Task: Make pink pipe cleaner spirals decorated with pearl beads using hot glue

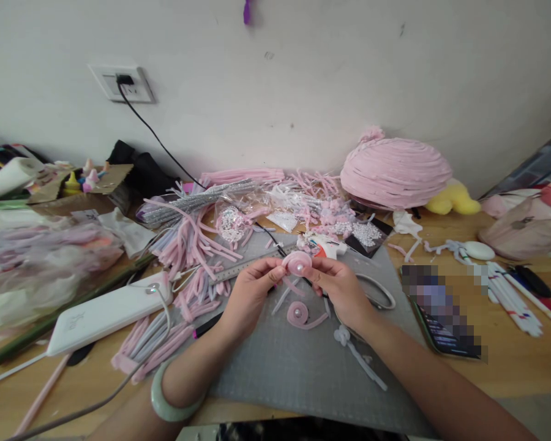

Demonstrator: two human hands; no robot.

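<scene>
A pink pipe-cleaner spiral with a pearl at its centre is pinched between my two hands above the grey cutting mat. My left hand grips its left edge with thumb and fingers. On the opposite edge, my right hand presses thumb against fingers. Below them lies a second pink spiral with a pearl, its loose tail curving right. A white glue gun with an orange part rests just behind my hands. A metal ruler lies to their left.
Pink and grey pipe-cleaner bundles and a white power bank with cables fill the left. A pink wrapped dome stands at the back. A phone and several markers lie right. Pearls sit on a black sheet.
</scene>
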